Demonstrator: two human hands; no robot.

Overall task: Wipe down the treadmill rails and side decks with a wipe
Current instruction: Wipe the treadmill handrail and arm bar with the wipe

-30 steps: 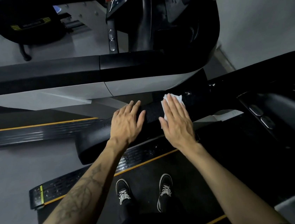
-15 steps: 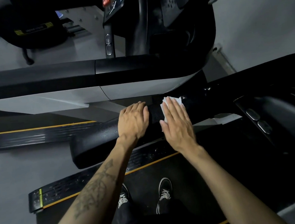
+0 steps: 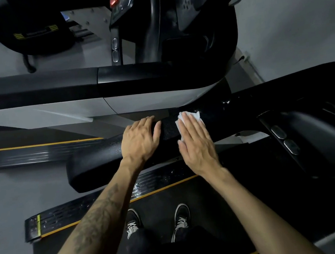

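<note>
Most of the white wipe sits under the right hand; only its crumpled far edge pokes out past the fingers. The left hand drapes over the black rail, its fingertips gone over the far side. The rail's right stretch sinks into shadow, so its surface there can't be made out. The side deck disappears beneath both forearms. The console above is cut off at the top edge, its label only partly readable.

White wipe, seemingly speckled black rail
</note>
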